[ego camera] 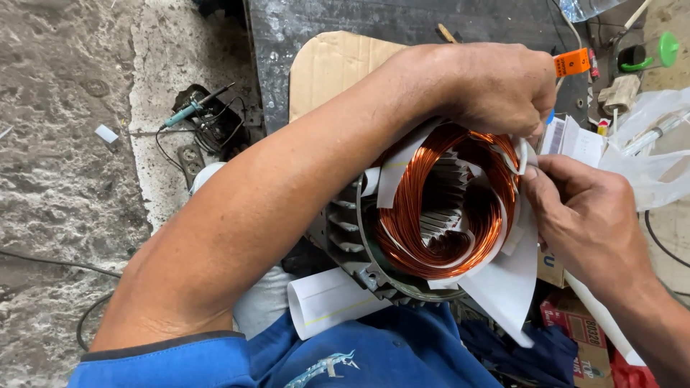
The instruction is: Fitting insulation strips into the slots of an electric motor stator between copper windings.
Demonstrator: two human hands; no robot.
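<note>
A grey motor stator [345,230] rests on my lap, its bore ringed by shiny copper wire coils [431,251]. White insulation paper strips [503,280] stick out between the windings and the slots. My left hand [503,86] reaches across the top of the stator, fingers curled shut on the coil and paper at the far right rim. My right hand [582,215] pinches a white paper strip at the stator's right edge, just below the left hand's fingers. A rolled white paper sheet [323,302] lies against the stator's near side.
A cardboard sheet [330,65] lies on a dark bench beyond the stator. A soldering iron [188,109] and power strip [192,159] sit on the concrete floor at left. Clear plastic bags [647,144], an orange clip [571,62], a green tool [658,54] and small boxes [582,330] crowd the right.
</note>
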